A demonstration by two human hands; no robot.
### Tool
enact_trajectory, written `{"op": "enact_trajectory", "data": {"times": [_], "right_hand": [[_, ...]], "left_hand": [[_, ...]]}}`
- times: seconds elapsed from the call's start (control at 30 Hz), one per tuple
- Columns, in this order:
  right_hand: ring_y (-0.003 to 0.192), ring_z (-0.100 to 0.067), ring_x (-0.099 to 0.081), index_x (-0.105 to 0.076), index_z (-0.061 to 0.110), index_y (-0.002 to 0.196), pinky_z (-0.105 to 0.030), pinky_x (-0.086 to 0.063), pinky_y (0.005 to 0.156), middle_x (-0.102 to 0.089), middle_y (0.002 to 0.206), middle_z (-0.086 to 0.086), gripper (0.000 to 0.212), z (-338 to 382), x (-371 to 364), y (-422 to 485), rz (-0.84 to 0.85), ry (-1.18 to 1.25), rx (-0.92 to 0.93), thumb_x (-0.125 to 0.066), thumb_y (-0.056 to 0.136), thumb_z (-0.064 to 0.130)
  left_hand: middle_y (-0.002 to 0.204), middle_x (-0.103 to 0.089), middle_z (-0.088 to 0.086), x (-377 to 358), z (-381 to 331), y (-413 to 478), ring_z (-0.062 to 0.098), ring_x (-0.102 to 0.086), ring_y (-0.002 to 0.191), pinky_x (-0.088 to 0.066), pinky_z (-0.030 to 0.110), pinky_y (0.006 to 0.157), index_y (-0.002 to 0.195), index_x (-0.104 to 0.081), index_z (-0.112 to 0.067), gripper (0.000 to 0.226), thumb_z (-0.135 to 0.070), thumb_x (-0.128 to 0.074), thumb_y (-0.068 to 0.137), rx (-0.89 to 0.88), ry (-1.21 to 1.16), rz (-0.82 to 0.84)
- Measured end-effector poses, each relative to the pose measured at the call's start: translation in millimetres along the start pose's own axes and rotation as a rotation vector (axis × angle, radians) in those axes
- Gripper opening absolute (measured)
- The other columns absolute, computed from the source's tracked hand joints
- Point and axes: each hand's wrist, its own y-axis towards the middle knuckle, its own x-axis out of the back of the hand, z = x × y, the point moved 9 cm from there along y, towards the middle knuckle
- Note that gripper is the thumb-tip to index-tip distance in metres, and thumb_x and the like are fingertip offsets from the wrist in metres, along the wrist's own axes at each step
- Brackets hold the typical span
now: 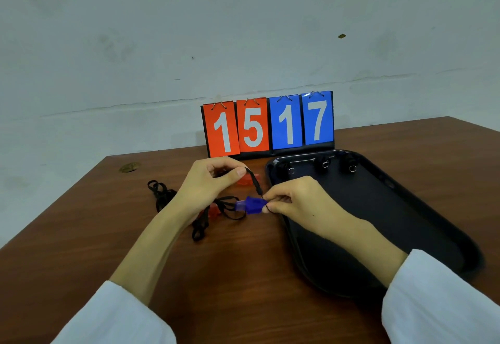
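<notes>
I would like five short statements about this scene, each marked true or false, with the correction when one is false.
1. The left hand pinches a black lanyard. True.
2. The blue whistle lies inside the black tray. False: it is outside the tray, left of its rim, held at one end by the right hand.
3. The scoreboard shows 15 and 17. True.
4. The scoreboard's two right cards are green. False: they are blue.
5. Spare lanyards lie on the wooden table, left of the hands. True.

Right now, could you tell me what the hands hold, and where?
Left hand: black cord, near its end. Right hand: blue whistle, at its tail.
</notes>
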Motion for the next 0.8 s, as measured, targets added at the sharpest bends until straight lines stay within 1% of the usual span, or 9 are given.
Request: {"op": "enact_trajectory", "data": {"times": [0.17,0.27,0.4,0.47,0.53,0.6,0.67,0.73,0.8], "right_hand": [[0.071,0.003,-0.057,-0.073,0.013,0.095,-0.007,-0.043,0.069,-0.071,0.085,0.003,0.017,13.9,11.0,-3.4,-0.126,0.114,0.087,-0.072,0.079,0.019],[0.073,0.002,-0.061,-0.072,0.016,0.092,-0.009,-0.047,0.069,-0.066,0.075,0.013,0.013,9.4,23.2,-5.5,-0.248,0.223,0.031,-0.070,0.080,0.017],[0.072,0.001,-0.062,-0.067,0.026,0.087,-0.010,-0.050,0.069,-0.066,0.071,0.013,0.010,-9.9,40.3,-9.9,-0.443,0.383,-0.122,-0.067,0.082,0.018],[0.071,0.001,-0.063,-0.065,0.027,0.089,-0.013,-0.050,0.069,-0.065,0.072,0.014,0.009,-23.5,45.7,-13.0,-0.523,0.391,-0.214,-0.066,0.083,0.020],[0.071,0.000,-0.062,-0.067,0.022,0.093,-0.017,-0.050,0.071,-0.065,0.073,0.014,0.009,-32.9,49.3,-15.5,-0.563,0.306,-0.277,-0.066,0.084,0.022],[0.070,-0.001,-0.060,-0.068,0.017,0.094,-0.017,-0.048,0.071,-0.065,0.075,0.010,0.012,-33.1,48.8,-14.1,-0.537,0.137,-0.270,-0.065,0.084,0.024],[0.073,-0.005,-0.059,-0.068,0.015,0.095,-0.023,-0.050,0.072,-0.068,0.081,0.004,0.014,-30.2,41.5,-10.0,-0.453,-0.022,-0.232,-0.065,0.085,0.024],[0.077,-0.012,-0.062,-0.068,0.015,0.094,-0.032,-0.053,0.074,-0.070,0.085,0.000,0.015,-24.4,29.9,-5.0,-0.342,-0.157,-0.156,-0.064,0.086,0.025],[0.080,-0.015,-0.063,-0.069,0.014,0.094,-0.035,-0.053,0.075,-0.071,0.086,-0.001,0.015,-15.6,17.0,-1.7,-0.222,-0.225,-0.056,-0.063,0.086,0.026]], "left_hand": [[0.088,-0.069,-0.010,1.8,8.3,-0.1,-0.003,-0.062,0.081,-0.046,0.017,0.076,0.088,-0.071,-0.023,0.009,-0.022,-0.062,0.086,0.034,0.005,-0.034],[0.086,-0.069,-0.009,-2.8,16.5,0.4,0.001,-0.063,0.078,-0.044,0.015,0.069,0.083,-0.069,-0.027,0.013,-0.018,-0.061,0.088,0.090,0.036,-0.037],[0.058,-0.058,-0.006,-29.2,16.7,-4.8,0.002,-0.046,0.044,-0.036,0.017,0.049,0.085,-0.068,-0.022,0.020,-0.030,-0.052,0.093,0.094,0.134,0.104],[0.052,-0.054,-0.006,-43.4,11.5,-9.1,0.001,-0.045,0.043,-0.040,0.020,0.054,0.085,-0.068,-0.020,0.029,-0.037,-0.047,0.095,0.052,0.250,0.187],[0.055,-0.054,-0.008,-54.5,2.1,-13.8,0.000,-0.049,0.050,-0.043,0.022,0.060,0.082,-0.064,-0.021,0.030,-0.041,-0.046,0.094,-0.035,0.444,0.243],[0.063,-0.051,-0.012,-63.7,-11.6,-19.5,0.001,-0.050,0.059,-0.040,0.021,0.059,0.080,-0.056,-0.027,0.022,-0.043,-0.048,0.093,-0.155,0.635,0.274],[0.071,-0.053,-0.014,-66.6,-24.7,-23.6,0.002,-0.050,0.067,-0.039,0.020,0.061,0.089,-0.057,-0.030,0.017,-0.043,-0.047,0.093,-0.272,0.775,0.244],[0.083,-0.061,-0.012,-61.5,-33.9,-23.6,0.003,-0.053,0.076,-0.044,0.021,0.067,0.101,-0.062,-0.029,0.021,-0.041,-0.047,0.093,-0.370,0.822,0.164],[0.089,-0.064,-0.010,-53.7,-39.1,-22.4,0.003,-0.054,0.079,-0.048,0.024,0.072,0.101,-0.066,-0.026,0.022,-0.040,-0.052,0.091,-0.401,0.782,0.107]]}}
